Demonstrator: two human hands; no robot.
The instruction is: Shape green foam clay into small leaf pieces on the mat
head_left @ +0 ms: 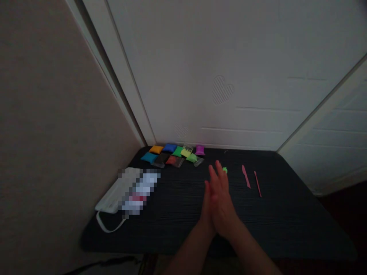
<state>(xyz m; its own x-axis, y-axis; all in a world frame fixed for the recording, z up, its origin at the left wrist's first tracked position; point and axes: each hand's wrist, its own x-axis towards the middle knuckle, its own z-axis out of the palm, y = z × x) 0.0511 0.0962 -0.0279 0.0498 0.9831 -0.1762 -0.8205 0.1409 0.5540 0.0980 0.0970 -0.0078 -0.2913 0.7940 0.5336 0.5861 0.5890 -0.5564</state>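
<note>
My left hand [207,204] and my right hand [223,198] are pressed flat together, palm to palm, fingers stretched forward, above the middle of a black table [177,214]. Whatever lies between the palms is hidden. A small bright green lump [225,170] shows just beside my right fingertips; I cannot tell whether it touches them or lies on the table behind. Two pink modelling tools [246,176] [257,184] lie to the right of my hands.
Several small packets of coloured clay [175,154] are grouped at the table's back edge, against a white panelled wall. A white pouch with a loop [114,198] lies at the left. A beige wall closes the left side.
</note>
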